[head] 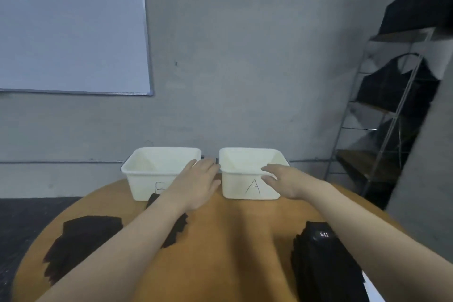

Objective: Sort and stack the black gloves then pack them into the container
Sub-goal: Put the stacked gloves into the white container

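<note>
Gloves (321, 260) are stacked on the surface (235, 240) near the right forearm, well behind both hands, whose straight, empty fingers (269, 169) are stretched toward the bin marked A (252, 186), the right hand (286, 180) judged nearer.

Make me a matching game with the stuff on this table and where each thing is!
Things:
1. bin marked A
2. whiteboard
3. glove stack with the 5.11 label
4. metal shelf

Places:
a. on the wall, upper left
b. near right part of the round table
c. far side of the table, by the right hand
d. standing at the right wall

Pairs: 1-c, 2-a, 3-b, 4-d
</note>
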Available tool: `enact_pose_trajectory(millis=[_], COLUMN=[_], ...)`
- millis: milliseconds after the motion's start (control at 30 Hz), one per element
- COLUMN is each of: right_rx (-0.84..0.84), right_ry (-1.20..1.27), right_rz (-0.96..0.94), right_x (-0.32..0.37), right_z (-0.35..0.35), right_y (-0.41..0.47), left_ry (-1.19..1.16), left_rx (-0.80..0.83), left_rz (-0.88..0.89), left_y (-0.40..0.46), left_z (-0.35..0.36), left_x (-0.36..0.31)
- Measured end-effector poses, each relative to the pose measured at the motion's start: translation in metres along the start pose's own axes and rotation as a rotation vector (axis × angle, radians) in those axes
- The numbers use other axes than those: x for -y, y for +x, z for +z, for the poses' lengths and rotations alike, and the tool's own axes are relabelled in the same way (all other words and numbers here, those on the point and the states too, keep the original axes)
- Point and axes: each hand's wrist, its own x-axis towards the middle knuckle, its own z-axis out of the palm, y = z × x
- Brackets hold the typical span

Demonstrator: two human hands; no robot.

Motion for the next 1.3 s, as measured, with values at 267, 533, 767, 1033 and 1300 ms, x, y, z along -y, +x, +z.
enact_pose_trajectory(millis=[267,533,767,1033,1300], right_rx=[0.085,0.081,0.015,-0.103,-0.25], right_ry=[-0.101,-0.237,-0.516,-0.523,-0.44], right_rz=[0.065,0.026,0.008,-0.073,-0.341], right_x=[-0.072,-0.111,-0.115,-0.089,-0.016], right_z=[0.009,0.039,0.055,0.024,-0.007], right_y=[0.076,0.137,0.153,0.101,-0.039], left_ry=[0.029,0.06,0.207,0.132,0.027], left_rx=[0.166,0.277,0.193,-0.051,-0.308], left_rz=[0.036,0.037,0.031,0.132,0.259], left_y=[0.11,0.156,0.156,0.104,-0.036], left_z=[0.068,0.116,0.119,0.08,0.007], left_x=[-0.009,0.008,0.007,0.018,0.016])
